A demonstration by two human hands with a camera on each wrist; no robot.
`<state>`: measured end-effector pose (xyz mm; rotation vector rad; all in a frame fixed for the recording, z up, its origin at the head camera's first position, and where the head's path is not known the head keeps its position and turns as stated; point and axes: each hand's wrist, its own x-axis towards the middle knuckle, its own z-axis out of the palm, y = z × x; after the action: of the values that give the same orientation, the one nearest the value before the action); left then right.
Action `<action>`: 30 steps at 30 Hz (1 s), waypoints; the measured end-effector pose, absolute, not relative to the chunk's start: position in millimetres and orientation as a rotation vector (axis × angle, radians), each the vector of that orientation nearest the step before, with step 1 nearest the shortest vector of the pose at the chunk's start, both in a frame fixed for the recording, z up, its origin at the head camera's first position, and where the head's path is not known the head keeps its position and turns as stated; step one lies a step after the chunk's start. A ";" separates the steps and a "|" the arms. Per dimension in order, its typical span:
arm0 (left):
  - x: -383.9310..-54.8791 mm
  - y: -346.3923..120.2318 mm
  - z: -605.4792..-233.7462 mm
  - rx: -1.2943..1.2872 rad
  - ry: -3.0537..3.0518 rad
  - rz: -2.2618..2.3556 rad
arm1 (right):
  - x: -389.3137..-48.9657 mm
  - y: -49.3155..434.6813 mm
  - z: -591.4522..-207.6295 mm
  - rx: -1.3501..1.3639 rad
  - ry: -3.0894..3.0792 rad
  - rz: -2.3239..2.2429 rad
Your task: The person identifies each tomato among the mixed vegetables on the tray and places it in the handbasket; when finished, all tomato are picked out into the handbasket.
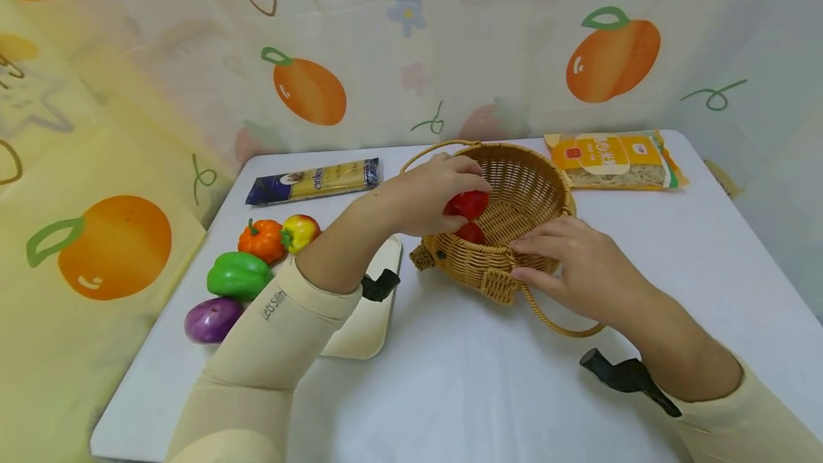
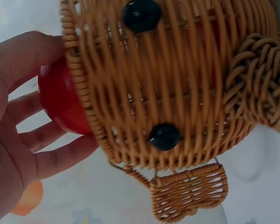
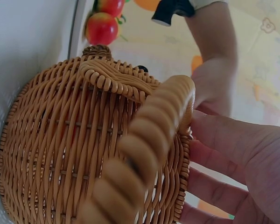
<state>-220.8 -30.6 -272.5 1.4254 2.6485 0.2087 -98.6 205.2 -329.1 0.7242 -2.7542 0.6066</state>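
Observation:
A tan wicker basket (image 1: 472,263), shaped like an animal with dark bead eyes, a snout and a small woven ear, stands tilted on the table. My left hand (image 1: 437,195) reaches over its rim on the snout side, holding a glossy red round fruit (image 2: 63,98) at the opening. Lower inside lies a second red piece (image 1: 471,233). My right hand (image 1: 579,266) grips the near right rim beside the handle (image 3: 144,140), thumb outside and fingers over the edge.
Left of the basket are a cream tray (image 1: 363,327), purple eggplant (image 1: 212,320), green pepper (image 1: 239,275), orange pumpkin (image 1: 261,240) and a red-yellow apple (image 3: 101,29). A blue-and-gold pasta packet (image 1: 315,181) lies behind, and an orange noodle bag (image 1: 614,159) at back right.

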 end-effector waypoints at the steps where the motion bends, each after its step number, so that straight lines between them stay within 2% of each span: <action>1: -221.7 -29.0 -274.8 1.415 2.639 0.206 | -98.7 205.1 -329.2 0.728 -2.748 0.606; 15: -227.5 -15.9 -289.9 1.328 2.607 0.140 | -100.0 205.9 -330.9 0.735 -2.740 0.597; 30: -215.2 -32.5 -283.7 1.349 2.681 0.179 | -99.4 205.1 -329.9 0.728 -2.744 0.598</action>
<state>-215.2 -32.5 -283.7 1.3486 2.6813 0.1790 -99.4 205.1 -329.9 0.7278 -2.7443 0.5982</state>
